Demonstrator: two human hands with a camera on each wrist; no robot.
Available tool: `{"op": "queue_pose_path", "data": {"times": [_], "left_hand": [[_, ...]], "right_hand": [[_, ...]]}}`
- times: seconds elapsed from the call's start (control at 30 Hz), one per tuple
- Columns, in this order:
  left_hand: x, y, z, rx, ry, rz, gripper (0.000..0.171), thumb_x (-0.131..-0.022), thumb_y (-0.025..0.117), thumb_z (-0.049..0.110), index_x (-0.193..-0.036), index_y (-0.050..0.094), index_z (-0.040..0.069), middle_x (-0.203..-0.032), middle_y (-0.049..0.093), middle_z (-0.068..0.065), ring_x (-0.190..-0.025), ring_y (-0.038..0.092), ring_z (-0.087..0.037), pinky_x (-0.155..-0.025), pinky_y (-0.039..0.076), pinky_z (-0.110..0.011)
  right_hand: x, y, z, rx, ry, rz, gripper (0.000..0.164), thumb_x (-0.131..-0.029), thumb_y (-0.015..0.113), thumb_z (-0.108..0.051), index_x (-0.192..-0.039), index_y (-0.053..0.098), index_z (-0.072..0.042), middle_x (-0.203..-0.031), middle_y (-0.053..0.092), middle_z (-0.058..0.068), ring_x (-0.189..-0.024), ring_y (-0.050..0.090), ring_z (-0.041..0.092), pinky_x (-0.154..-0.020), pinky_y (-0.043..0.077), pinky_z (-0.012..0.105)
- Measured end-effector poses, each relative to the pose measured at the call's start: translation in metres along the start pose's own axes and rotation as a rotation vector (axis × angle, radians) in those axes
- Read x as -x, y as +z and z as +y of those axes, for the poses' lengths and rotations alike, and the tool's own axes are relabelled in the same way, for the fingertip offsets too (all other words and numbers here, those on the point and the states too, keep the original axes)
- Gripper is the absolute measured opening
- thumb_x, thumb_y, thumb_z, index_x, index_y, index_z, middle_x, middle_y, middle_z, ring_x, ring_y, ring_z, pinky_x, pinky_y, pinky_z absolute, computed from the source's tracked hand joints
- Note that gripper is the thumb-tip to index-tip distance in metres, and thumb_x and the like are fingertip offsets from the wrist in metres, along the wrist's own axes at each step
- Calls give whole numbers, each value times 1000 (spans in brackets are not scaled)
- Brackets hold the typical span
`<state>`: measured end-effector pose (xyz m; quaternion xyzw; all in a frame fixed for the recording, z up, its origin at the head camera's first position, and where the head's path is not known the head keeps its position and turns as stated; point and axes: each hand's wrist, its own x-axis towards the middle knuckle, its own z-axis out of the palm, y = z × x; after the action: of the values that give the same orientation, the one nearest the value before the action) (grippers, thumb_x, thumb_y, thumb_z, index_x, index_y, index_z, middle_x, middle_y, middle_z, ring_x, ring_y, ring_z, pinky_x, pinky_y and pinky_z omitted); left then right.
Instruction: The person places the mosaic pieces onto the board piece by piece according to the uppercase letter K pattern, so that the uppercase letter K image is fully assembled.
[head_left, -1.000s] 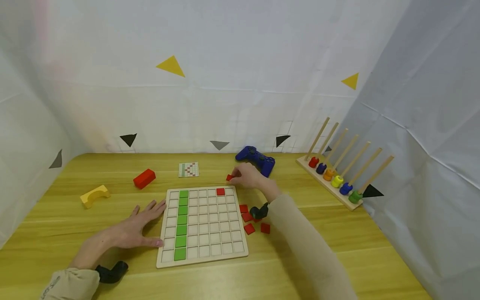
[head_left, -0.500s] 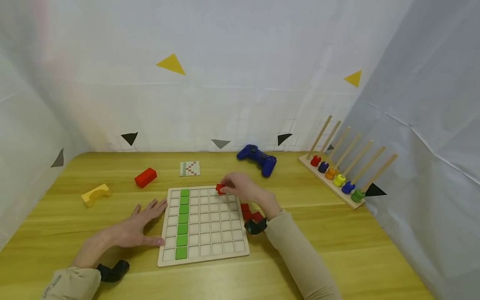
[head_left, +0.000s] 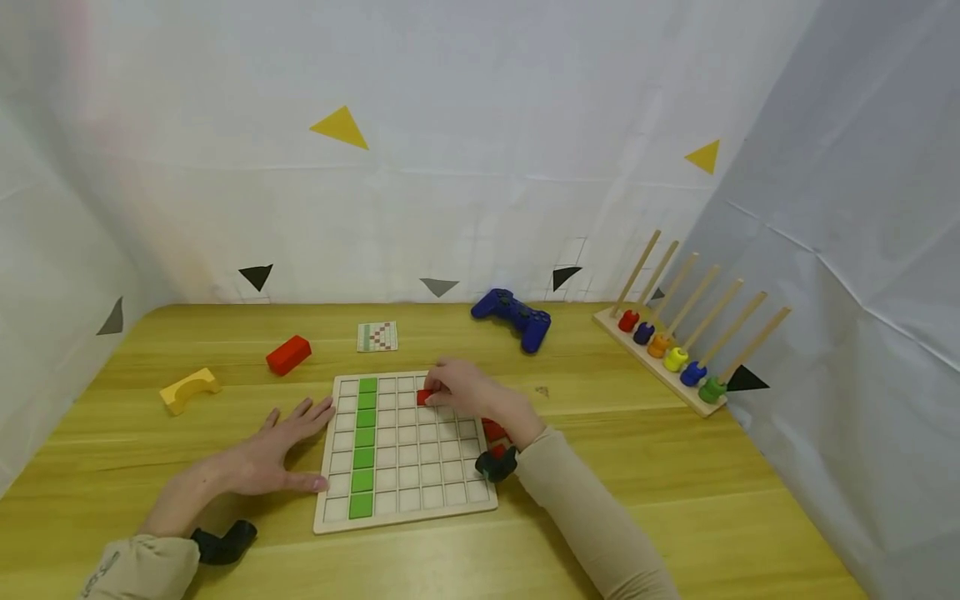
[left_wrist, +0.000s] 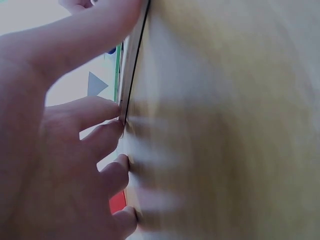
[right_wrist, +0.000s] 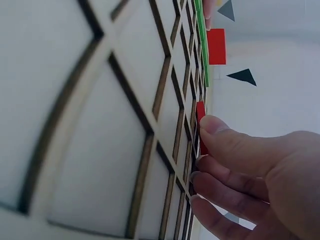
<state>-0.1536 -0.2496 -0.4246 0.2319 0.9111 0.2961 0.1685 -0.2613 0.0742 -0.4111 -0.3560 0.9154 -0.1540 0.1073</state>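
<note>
A wooden grid board (head_left: 408, 477) lies on the table, with green square tiles (head_left: 363, 457) filling its second column from the left. My right hand (head_left: 471, 390) is over the upper right of the board, thumb and fingers pinching a red square tile (head_left: 423, 397). In the right wrist view this red tile (right_wrist: 201, 111) sits low over the grid under the thumb. Spread along the board's left edge, my left hand (head_left: 258, 461) touches it with straight fingers. Several loose red tiles (head_left: 493, 430) lie at the board's right side, partly hidden behind the right wrist.
Behind the board lies a small pattern card (head_left: 377, 337). A blue game controller (head_left: 513, 318) is at the back, and a peg stand with coloured beads (head_left: 658, 358) stands at the right. Leftward are a red block (head_left: 288, 356) and a yellow arch block (head_left: 191, 390).
My right hand has come from behind the board's top edge, near the controller, toward me and left over the grid, carrying the red tile. The left hand stays at the board's edge.
</note>
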Motion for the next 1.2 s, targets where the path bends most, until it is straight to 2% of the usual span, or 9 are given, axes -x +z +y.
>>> {"op": "queue_pose_path", "data": {"times": [0.37, 0.6, 0.87, 1.2], "left_hand": [[1, 0, 1, -2, -2, 2, 106, -82, 75, 55, -159, 23, 5, -167, 10, -18, -151, -2, -50, -113, -10, -73], [1, 1, 1, 6, 8, 1, 106, -82, 75, 54, -159, 22, 5, -167, 10, -19, -151, -2, -50, -113, -10, -73], [1, 1, -1, 5, 10, 5, 106, -82, 74, 55, -159, 22, 5, -167, 10, -20, -150, -3, -50, -113, -10, -73], [1, 1, -1, 4, 2, -4, 105, -83, 74, 54, -159, 21, 5, -167, 9, -19, -151, -3, -49, -113, -11, -73]], "right_hand": [[2, 0, -3, 1, 7, 1, 19, -97, 67, -24, -113, 68, -14, -103, 58, 2, -89, 56, 15, -79, 50, 27], [2, 1, -4, -2, -4, 16, 25, -96, 68, -19, -120, 68, -13, -105, 61, 6, -93, 59, 17, -81, 52, 29], [2, 2, -4, -24, -11, 16, 19, -96, 69, -20, -113, 70, -11, -99, 59, 6, -81, 51, 15, -72, 45, 27], [2, 3, -2, -50, 0, 16, 23, -96, 69, -19, -118, 70, -13, -98, 58, 5, -77, 49, 14, -71, 45, 25]]}}
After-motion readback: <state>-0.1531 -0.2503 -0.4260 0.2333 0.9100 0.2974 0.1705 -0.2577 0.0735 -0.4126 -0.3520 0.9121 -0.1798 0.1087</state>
